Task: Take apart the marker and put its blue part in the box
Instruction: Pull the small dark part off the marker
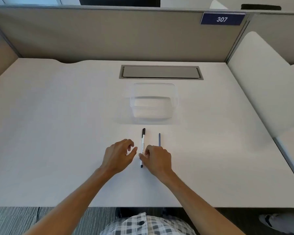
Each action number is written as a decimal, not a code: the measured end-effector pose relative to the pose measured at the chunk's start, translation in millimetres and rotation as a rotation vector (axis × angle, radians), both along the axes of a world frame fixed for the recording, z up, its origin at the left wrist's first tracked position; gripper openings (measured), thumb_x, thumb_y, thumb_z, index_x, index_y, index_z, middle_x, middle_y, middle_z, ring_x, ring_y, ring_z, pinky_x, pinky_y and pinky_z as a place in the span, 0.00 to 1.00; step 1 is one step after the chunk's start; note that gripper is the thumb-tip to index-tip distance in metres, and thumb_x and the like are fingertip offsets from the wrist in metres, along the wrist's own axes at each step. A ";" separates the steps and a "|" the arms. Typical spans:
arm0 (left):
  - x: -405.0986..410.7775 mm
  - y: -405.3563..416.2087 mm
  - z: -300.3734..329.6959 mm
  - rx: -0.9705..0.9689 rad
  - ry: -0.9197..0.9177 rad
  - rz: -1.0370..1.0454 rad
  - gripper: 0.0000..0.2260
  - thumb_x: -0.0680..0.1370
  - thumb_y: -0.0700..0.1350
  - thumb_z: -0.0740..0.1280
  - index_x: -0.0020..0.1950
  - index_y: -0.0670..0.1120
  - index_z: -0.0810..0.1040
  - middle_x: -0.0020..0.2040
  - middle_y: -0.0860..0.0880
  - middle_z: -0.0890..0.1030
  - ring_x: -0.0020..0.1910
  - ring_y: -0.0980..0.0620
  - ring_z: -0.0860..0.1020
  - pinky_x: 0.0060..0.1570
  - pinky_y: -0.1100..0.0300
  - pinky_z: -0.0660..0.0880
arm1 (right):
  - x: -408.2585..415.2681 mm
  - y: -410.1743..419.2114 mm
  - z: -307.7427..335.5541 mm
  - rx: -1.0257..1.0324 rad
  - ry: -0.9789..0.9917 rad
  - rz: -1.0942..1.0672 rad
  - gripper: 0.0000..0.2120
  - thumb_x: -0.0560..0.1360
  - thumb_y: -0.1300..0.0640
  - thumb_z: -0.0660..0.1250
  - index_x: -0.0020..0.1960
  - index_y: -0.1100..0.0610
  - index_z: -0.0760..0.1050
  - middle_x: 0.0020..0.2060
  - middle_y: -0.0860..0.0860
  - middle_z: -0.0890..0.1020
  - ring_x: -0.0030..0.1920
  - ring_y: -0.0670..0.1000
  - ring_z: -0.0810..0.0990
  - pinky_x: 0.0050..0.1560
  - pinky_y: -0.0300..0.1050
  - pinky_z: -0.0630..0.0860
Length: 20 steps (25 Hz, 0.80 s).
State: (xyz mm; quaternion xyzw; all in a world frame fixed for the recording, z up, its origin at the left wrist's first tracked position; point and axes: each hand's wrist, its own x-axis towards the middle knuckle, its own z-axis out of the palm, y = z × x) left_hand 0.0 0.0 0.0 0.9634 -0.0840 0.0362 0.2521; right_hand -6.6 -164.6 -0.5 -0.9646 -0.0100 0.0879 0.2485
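A white marker with a black cap at its far end lies lengthwise on the white desk, in front of me. My right hand pinches its barrel between thumb and forefinger near the middle. My left hand hovers just left of the marker, fingers loosely curled and holding nothing. A thin blue rod lies on the desk right of the marker; its near end disappears behind my right hand's knuckles. The clear plastic box stands open a short way beyond the marker.
A grey cable hatch is set into the desk behind the box. Beige partition walls close off the back and left. A white chair stands at the desk's right edge.
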 end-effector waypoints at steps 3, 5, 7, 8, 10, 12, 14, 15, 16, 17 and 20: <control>-1.9 0.9 2.0 0.019 -0.002 -0.001 0.07 0.77 0.54 0.65 0.47 0.52 0.77 0.39 0.58 0.78 0.34 0.58 0.77 0.34 0.61 0.72 | -2.1 2.5 0.3 -0.035 0.014 -0.016 0.13 0.76 0.45 0.65 0.43 0.54 0.78 0.39 0.48 0.84 0.38 0.52 0.80 0.40 0.44 0.73; -2.8 0.7 1.7 0.020 0.002 -0.010 0.08 0.77 0.54 0.64 0.48 0.52 0.78 0.39 0.58 0.78 0.34 0.58 0.76 0.33 0.63 0.69 | -3.5 4.1 0.1 -0.036 0.037 -0.027 0.13 0.76 0.46 0.64 0.43 0.54 0.79 0.38 0.48 0.84 0.39 0.52 0.81 0.40 0.43 0.73; -2.1 -0.1 2.2 0.023 -0.030 -0.023 0.10 0.76 0.55 0.62 0.48 0.51 0.78 0.39 0.58 0.79 0.32 0.58 0.75 0.31 0.64 0.67 | -5.0 4.2 -0.5 -0.048 0.048 -0.030 0.13 0.76 0.46 0.63 0.42 0.54 0.78 0.37 0.48 0.84 0.37 0.52 0.80 0.39 0.42 0.71; -1.3 0.4 1.3 0.022 -0.044 -0.030 0.11 0.76 0.55 0.62 0.48 0.50 0.78 0.40 0.58 0.79 0.32 0.57 0.75 0.31 0.64 0.66 | -5.3 3.4 -0.8 -0.050 0.047 -0.041 0.13 0.76 0.46 0.63 0.43 0.54 0.78 0.35 0.47 0.82 0.35 0.52 0.78 0.38 0.42 0.70; -1.2 -1.1 -0.4 0.070 -0.125 -0.117 0.11 0.76 0.52 0.62 0.49 0.48 0.79 0.43 0.54 0.81 0.33 0.54 0.77 0.32 0.64 0.68 | -6.8 1.5 -0.5 -0.063 0.019 -0.053 0.14 0.76 0.45 0.62 0.44 0.55 0.79 0.34 0.48 0.80 0.34 0.51 0.77 0.37 0.42 0.70; -0.1 -3.4 -4.5 0.173 -0.238 -0.259 0.09 0.76 0.48 0.66 0.54 0.46 0.80 0.50 0.50 0.82 0.42 0.49 0.81 0.37 0.60 0.74 | -8.5 -3.8 2.0 -0.060 -0.025 -0.058 0.15 0.77 0.45 0.62 0.45 0.55 0.79 0.36 0.48 0.83 0.33 0.50 0.76 0.35 0.42 0.69; 2.7 -7.4 -4.1 0.241 -0.319 -0.361 0.13 0.75 0.44 0.70 0.58 0.45 0.79 0.58 0.46 0.81 0.53 0.47 0.80 0.49 0.54 0.76 | -8.9 -11.3 5.2 -0.030 -0.063 -0.047 0.14 0.77 0.45 0.62 0.45 0.54 0.80 0.38 0.49 0.84 0.33 0.49 0.76 0.35 0.42 0.69; 4.8 -9.4 -2.1 0.259 -0.341 -0.390 0.14 0.75 0.44 0.71 0.60 0.45 0.78 0.60 0.46 0.80 0.58 0.46 0.78 0.54 0.53 0.75 | -9.5 -15.4 7.0 -0.006 -0.090 -0.037 0.14 0.77 0.45 0.62 0.46 0.54 0.80 0.38 0.48 0.85 0.33 0.50 0.77 0.36 0.42 0.70; 7.4 -11.2 0.1 0.262 -0.353 -0.405 0.15 0.75 0.45 0.70 0.61 0.45 0.78 0.62 0.46 0.79 0.60 0.46 0.76 0.57 0.52 0.74 | -9.9 -19.1 9.1 0.029 -0.117 -0.035 0.14 0.78 0.45 0.62 0.46 0.53 0.80 0.37 0.48 0.85 0.34 0.50 0.79 0.36 0.42 0.71; 9.8 -12.8 2.9 0.257 -0.360 -0.417 0.14 0.76 0.45 0.70 0.61 0.46 0.78 0.61 0.47 0.79 0.62 0.47 0.75 0.59 0.52 0.72 | -9.8 -22.3 10.5 0.077 -0.145 -0.040 0.14 0.78 0.45 0.62 0.46 0.53 0.80 0.37 0.48 0.85 0.34 0.49 0.80 0.36 0.43 0.72; 12.5 -16.6 9.7 0.196 -0.382 -0.462 0.08 0.78 0.44 0.68 0.56 0.46 0.80 0.53 0.49 0.82 0.57 0.48 0.77 0.59 0.54 0.71 | -8.0 -31.4 15.3 0.307 -0.169 -0.078 0.15 0.79 0.44 0.63 0.44 0.52 0.82 0.33 0.46 0.85 0.32 0.46 0.80 0.36 0.43 0.74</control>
